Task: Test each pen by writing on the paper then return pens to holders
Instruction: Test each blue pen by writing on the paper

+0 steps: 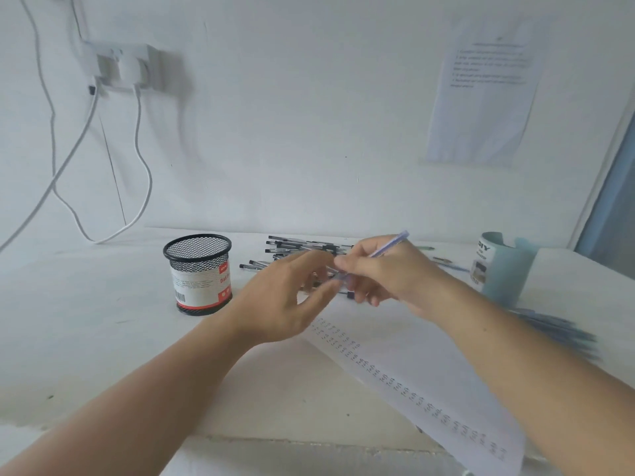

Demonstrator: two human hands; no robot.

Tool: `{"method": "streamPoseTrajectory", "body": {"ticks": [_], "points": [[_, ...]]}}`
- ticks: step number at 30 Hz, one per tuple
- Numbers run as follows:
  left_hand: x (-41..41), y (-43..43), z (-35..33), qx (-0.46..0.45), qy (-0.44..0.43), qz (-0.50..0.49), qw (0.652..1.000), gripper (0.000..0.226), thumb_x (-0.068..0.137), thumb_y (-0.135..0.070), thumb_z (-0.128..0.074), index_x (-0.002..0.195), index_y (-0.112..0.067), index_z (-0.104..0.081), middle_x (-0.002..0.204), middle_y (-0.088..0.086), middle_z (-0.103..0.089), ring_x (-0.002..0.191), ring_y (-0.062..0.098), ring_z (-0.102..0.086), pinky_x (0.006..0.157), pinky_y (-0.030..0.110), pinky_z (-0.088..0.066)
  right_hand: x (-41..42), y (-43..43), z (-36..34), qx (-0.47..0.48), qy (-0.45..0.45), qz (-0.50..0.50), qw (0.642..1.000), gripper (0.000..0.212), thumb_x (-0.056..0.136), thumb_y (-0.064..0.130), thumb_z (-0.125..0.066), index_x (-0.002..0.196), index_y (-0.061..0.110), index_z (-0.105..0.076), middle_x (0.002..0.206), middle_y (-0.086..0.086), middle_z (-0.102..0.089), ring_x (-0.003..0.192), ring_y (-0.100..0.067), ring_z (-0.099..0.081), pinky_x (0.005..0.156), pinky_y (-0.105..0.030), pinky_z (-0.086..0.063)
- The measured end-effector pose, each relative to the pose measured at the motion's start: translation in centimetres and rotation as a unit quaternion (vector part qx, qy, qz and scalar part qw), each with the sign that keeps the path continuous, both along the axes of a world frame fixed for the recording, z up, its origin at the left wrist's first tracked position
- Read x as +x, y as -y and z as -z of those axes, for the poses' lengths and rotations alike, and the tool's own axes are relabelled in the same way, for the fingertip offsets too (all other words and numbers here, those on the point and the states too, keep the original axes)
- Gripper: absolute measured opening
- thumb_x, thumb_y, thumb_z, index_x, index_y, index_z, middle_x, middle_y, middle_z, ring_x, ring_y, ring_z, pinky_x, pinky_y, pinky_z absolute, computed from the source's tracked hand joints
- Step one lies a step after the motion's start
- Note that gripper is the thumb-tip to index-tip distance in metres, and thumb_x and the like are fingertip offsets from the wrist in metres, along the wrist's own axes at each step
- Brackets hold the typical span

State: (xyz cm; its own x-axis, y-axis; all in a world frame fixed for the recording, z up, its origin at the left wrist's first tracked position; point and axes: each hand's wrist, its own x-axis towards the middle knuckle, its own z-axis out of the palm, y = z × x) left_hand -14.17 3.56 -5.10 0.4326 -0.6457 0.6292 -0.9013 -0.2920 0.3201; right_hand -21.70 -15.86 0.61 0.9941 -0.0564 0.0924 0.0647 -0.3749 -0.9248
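Right hand (388, 269): centre of frame, fingers curled round a blue pen (391, 243) whose top end juts toward the upper right.
Left hand (285, 300): right by the pen's lower end (blurred; whether it grips, I cannot tell).
Paper (429, 365): below both hands, running to the lower right.
Holder (199, 273): black mesh, left of the hands.
Pile (302, 247): loose pens behind the hands.

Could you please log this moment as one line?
right hand grips blue pen | left hand at its lower end, blurred | paper marked | mesh holder upright
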Motion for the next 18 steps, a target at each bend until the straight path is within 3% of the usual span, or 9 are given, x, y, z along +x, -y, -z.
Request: {"method": "streamPoseTrajectory", "body": {"ticks": [2, 5, 8, 11, 13, 15, 18], "points": [[-0.5, 0.2, -0.1, 0.002, -0.006, 0.025, 1.0, 0.026, 0.105, -0.047, -0.049, 0.117, -0.026, -0.06, 0.096, -0.017, -0.064, 0.088, 0.01, -0.061, 0.076, 0.032, -0.051, -0.5, -1.3, 0.6, 0.057, 0.022, -0.026, 0.998, 0.022, 0.086, 0.016, -0.081, 0.076, 0.009, -0.062, 0.071, -0.016, -0.069, 0.052, -0.021, -0.055, 0.049, -0.029, -0.042], [-0.5, 0.3, 0.2, 0.039, -0.055, 0.017, 0.998, 0.036, 0.103, -0.057, -0.04, 0.108, -0.027, -0.06, 0.081, -0.012, -0.066, 0.07, 0.014, -0.057, 0.068, 0.038, -0.05, -0.7, -2.0, 1.6, 0.086, 0.051, -0.01, 0.995, 0.025, 0.087, 0.005, -0.077, 0.073, 0.007, -0.056, 0.057, -0.013, -0.057, 0.043, -0.018, -0.042, 0.047, -0.028, -0.032], [-0.5, 0.6, 0.2, 0.076, -0.053, 0.021, 0.996, 0.044, 0.107, -0.056, -0.032, 0.114, -0.028, -0.065, 0.096, -0.007, -0.074, 0.083, 0.018, -0.067, 0.079, 0.043, -0.053, -0.9, -1.4, 1.9, 0.129, 0.04, -0.004, 0.991, 0.025, 0.088, 0.001, -0.074, 0.073, 0.005, -0.055, 0.05, -0.011, -0.053, 0.042, -0.018, -0.037, 0.05, -0.029, -0.027], [-1.2, 1.5, -0.2, 0.056, -0.041, 0.061, 0.996, 0.033, 0.112, -0.037, -0.036, 0.115, -0.026, -0.066, 0.108, -0.018, -0.074, 0.098, 0.01, -0.069, 0.088, 0.034, -0.052, -1.2, -0.9, 1.8, 0.15, 0.042, -0.022, 0.987, 0.027, 0.088, 0.0, -0.073, 0.071, 0.005, -0.054, 0.052, -0.012, -0.056, 0.042, -0.018, -0.038, 0.053, -0.03, -0.028], [-0.9, 1.1, -0.2, 0.049, -0.04, 0.039, 0.997, 0.03, 0.111, -0.039, -0.037, 0.096, -0.029, -0.062, 0.086, -0.022, -0.069, 0.078, 0.003, -0.064, 0.072, 0.033, -0.047, -1.0, -0.3, 1.3, 0.166, 0.055, -0.007, 0.985, 0.031, 0.088, -0.002, -0.071, 0.066, 0.008, -0.052, 0.055, -0.014, -0.054, 0.04, -0.016, -0.037, 0.048, -0.025, -0.026], [0.6, -0.5, -0.1, 0.028, -0.071, -0.02, 0.997, 0.035, 0.109, -0.042, -0.04, 0.077, -0.027, -0.045, 0.062, -0.014, -0.049, 0.059, 0.007, -0.043, 0.06, 0.033, -0.034, -0.9, 1.8, 0.2, 0.222, 0.093, 0.049, 0.969, 0.042, 0.087, -0.005, -0.068, 0.056, 0.014, -0.048, 0.054, -0.013, -0.05, 0.037, -0.013, -0.033, 0.042, -0.019, -0.02], [2.0, -2.1, -0.4, -0.01, -0.083, -0.067, 0.994, 0.04, 0.108, -0.033, -0.046, 0.072, -0.019, -0.038, 0.061, -0.008, -0.038, 0.059, 0.01, -0.034, 0.057, 0.027, -0.031, -1.8, 5.5, -1.8, 0.244, 0.143, 0.078, 0.956, 0.033, 0.089, -0.005, -0.063, 0.065, 0.012, -0.048, 0.053, -0.009, -0.051, 0.038, -0.014, -0.034, 0.043, -0.019, -0.021]]}}
